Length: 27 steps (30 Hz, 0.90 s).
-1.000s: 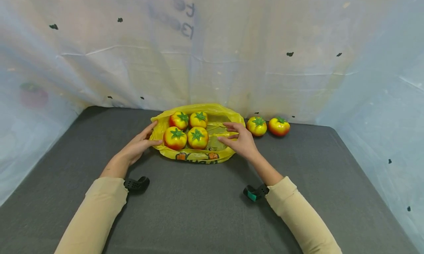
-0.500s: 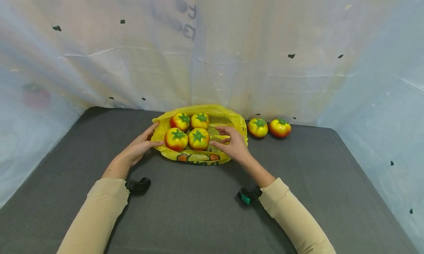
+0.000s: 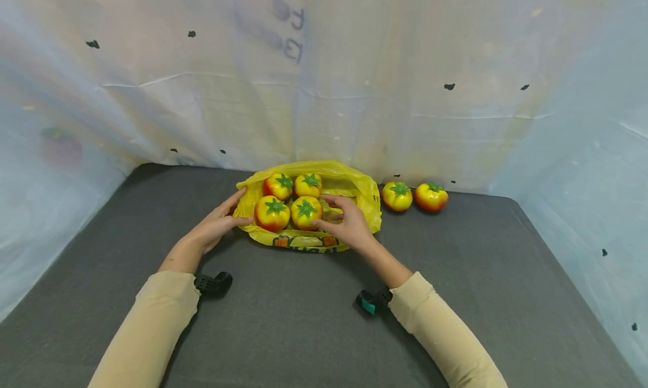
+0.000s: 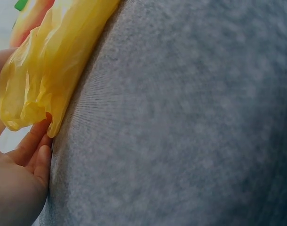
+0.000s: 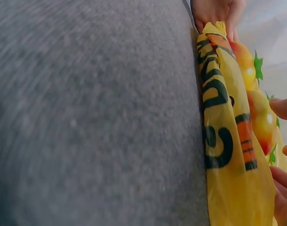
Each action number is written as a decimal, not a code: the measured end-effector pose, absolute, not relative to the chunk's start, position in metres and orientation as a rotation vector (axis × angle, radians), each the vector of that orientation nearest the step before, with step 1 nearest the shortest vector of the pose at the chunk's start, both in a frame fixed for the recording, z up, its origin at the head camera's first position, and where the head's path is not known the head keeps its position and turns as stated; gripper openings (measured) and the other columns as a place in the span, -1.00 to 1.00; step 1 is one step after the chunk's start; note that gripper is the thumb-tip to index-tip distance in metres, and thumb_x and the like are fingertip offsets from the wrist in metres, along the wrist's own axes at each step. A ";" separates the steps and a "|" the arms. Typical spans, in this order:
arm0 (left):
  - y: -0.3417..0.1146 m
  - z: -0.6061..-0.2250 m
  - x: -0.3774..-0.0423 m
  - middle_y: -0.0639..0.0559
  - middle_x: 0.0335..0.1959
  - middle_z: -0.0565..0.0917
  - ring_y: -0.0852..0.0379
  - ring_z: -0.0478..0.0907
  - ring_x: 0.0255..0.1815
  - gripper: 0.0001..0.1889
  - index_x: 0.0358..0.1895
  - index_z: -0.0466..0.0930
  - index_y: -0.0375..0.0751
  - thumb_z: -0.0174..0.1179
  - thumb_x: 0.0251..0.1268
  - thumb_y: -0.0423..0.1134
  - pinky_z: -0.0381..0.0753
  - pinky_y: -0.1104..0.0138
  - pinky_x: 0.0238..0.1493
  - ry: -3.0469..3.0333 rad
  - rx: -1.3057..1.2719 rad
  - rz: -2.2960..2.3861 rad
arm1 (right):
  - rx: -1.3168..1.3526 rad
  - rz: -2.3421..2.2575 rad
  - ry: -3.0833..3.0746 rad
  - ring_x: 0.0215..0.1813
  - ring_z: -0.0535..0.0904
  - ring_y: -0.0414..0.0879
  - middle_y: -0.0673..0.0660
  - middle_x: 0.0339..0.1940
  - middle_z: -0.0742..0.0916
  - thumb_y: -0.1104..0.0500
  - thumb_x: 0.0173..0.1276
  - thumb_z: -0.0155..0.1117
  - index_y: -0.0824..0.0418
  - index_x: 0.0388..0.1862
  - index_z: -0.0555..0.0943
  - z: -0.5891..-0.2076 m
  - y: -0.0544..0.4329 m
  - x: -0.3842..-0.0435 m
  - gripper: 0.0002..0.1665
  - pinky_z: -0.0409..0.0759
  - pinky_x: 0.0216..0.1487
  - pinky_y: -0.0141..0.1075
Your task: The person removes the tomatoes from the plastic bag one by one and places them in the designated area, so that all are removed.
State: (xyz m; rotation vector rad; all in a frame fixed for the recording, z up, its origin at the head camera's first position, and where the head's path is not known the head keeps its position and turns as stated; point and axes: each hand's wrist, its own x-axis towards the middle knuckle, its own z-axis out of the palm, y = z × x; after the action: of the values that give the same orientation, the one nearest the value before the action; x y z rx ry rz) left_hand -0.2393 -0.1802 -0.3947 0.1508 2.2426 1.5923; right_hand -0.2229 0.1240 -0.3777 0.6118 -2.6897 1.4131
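A yellow plastic bag lies on the dark tabletop with its mouth spread upward. Inside its left half sit several toy tomatoes, yellow and red with green leaf tops, among them a front-right tomato and a front-left tomato. My left hand holds the bag's left end, thumb over the rim and fingers along the outside; the left wrist view shows fingers against the plastic. My right hand reaches into the bag, thumb and index finger spread beside the front-right tomato. Whether they touch it is unclear.
Two more toy tomatoes, a yellow one and a redder one, stand on the table right of the bag. Whitish plastic sheeting rises behind the table and along both sides.
My right hand has moved left inside the bag, from its right part up to the front-right tomato. The left hand has stayed at the bag's left end.
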 end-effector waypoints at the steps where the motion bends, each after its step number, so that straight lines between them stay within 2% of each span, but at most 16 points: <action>1: -0.181 -0.395 -0.239 -0.12 0.56 -0.43 -0.22 -0.42 0.56 -0.05 0.54 -0.43 0.24 0.14 0.37 -0.11 -0.24 -0.27 0.41 2.241 0.153 1.594 | 0.613 1.421 -2.695 0.29 0.45 0.16 0.22 0.30 0.51 0.13 0.22 0.42 0.22 0.33 0.43 -0.378 0.123 -0.223 -0.29 0.59 0.09 -0.06; 14: -0.182 -0.397 -0.240 -0.10 0.57 -0.42 -0.21 -0.41 0.56 -0.05 0.54 -0.43 0.26 0.15 0.37 -0.09 -0.22 -0.25 0.42 2.224 0.163 1.606 | 0.611 1.447 -2.765 0.30 0.45 0.05 0.16 0.35 0.49 0.09 0.22 0.42 0.19 0.39 0.37 -0.378 0.111 -0.227 -0.22 0.57 0.14 -0.13; 20: -0.181 -0.396 -0.241 -0.10 0.57 -0.42 -0.19 -0.40 0.56 -0.05 0.54 -0.42 0.25 0.15 0.37 -0.10 -0.22 -0.25 0.43 2.219 0.153 1.610 | 0.580 1.473 -2.784 0.23 0.52 0.08 0.17 0.33 0.51 0.08 0.22 0.42 0.16 0.40 0.37 -0.379 0.111 -0.227 -0.22 0.55 0.16 -0.09; 27: -0.182 -0.398 -0.241 -0.10 0.56 -0.43 -0.19 -0.42 0.56 -0.06 0.54 -0.42 0.27 0.14 0.38 -0.11 -0.23 -0.24 0.43 2.224 0.142 1.608 | 0.559 1.485 -2.801 0.27 0.50 0.12 0.16 0.36 0.48 0.07 0.22 0.41 0.13 0.40 0.36 -0.379 0.111 -0.227 -0.22 0.52 0.20 -0.05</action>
State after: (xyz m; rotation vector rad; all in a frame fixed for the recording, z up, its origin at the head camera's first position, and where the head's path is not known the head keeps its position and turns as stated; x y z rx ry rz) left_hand -0.2413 -0.1817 -0.3976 0.1423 2.2239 1.6080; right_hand -0.2268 0.1114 -0.3787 0.5587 -2.8012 1.4851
